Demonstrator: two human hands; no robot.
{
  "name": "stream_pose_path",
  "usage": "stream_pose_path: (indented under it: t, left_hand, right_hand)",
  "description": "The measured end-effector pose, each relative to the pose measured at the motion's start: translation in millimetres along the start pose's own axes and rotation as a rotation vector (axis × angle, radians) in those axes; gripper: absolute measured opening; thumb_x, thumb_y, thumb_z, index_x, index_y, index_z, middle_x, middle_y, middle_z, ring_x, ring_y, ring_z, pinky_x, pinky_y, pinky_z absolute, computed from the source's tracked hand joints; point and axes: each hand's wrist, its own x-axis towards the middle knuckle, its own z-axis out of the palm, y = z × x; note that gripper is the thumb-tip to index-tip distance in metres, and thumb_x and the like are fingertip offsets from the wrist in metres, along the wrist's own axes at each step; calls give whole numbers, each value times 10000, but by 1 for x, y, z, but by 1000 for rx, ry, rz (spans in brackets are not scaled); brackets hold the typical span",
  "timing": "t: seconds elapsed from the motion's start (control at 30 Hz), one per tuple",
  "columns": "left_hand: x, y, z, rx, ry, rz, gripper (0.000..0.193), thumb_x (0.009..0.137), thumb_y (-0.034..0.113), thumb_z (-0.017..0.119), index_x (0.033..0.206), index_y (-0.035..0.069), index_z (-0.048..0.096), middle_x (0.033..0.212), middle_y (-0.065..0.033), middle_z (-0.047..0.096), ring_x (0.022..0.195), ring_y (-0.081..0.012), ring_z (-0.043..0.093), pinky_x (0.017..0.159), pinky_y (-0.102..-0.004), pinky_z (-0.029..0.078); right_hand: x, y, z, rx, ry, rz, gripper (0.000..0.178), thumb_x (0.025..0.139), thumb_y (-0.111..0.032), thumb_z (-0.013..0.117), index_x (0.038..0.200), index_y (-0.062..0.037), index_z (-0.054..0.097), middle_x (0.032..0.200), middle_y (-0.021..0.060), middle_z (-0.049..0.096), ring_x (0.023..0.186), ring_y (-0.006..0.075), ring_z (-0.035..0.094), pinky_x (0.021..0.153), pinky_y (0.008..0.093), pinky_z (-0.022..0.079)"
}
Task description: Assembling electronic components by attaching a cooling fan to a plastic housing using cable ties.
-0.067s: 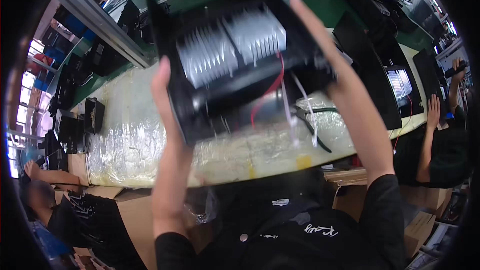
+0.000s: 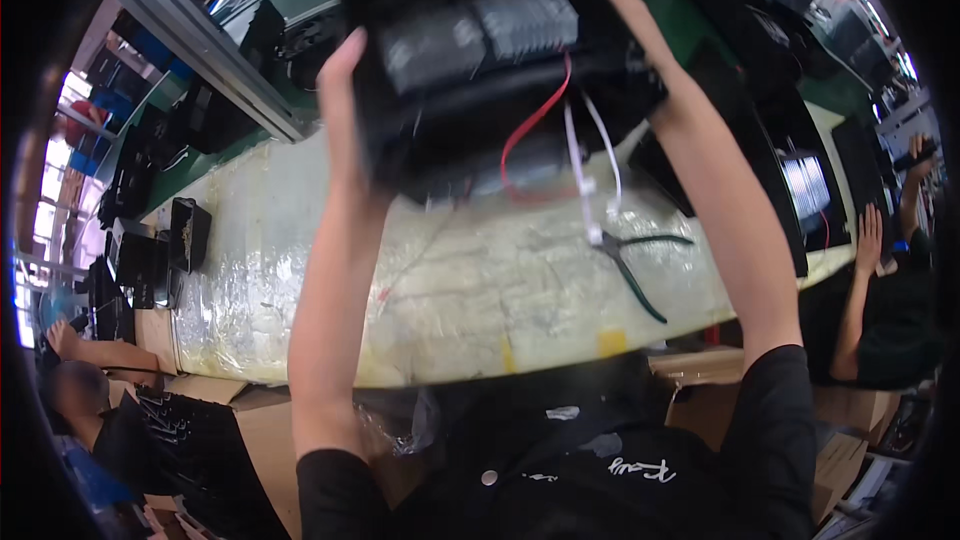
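Above the bench, I hold a black housing (image 2: 440, 135) up in both hands, tilted and blurred by motion. Across its upper part run two blocks of silvery ribbed fins (image 2: 480, 30). My left hand (image 2: 343, 90) grips its left side, the thumb along the edge. On the opposite side, my right hand (image 2: 650, 45) is closed around the edge, partly hidden by the housing. A red wire (image 2: 525, 128) loops down from it, beside white wires (image 2: 573, 140) with a small connector. Just below the wires, pliers with dark green handles (image 2: 625, 265) lie on the bench.
The pale bench (image 2: 270, 260) is covered with clear film. Small black bins (image 2: 187, 232) stand at its left, behind them a metal post (image 2: 205, 50). At right are black panels and a similar finned unit (image 2: 803, 182), near a co-worker's hand (image 2: 869, 238). Another person works at lower left.
Both hands have lifted the housing up and away from me, slightly to the right. The pliers now show fully, and the wires hang over them.
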Motion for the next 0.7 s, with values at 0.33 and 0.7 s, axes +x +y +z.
stream_pose_path:
  t: [0.33,0.7]
  left_hand:
    - [276,-116,-120,186,120,58,681,831,367,654,1343,-50,486,1421,-158,460,1252,-229,478,1044,-333,347]
    - [237,9,-277,1615,1458,485,1055,718,666,676,1288,-182,410,1390,-345,370,1363,-462,297,1076,-481,322]
  right_hand:
    - [202,24,-139,15,221,5,404,775,-320,606,1057,-31,626,942,113,668,838,271,647,801,377,539]
    - [261,2,-217,-228,461,-39,616,824,-586,644,1052,-14,670,974,96,688,883,207,651,837,310,499]
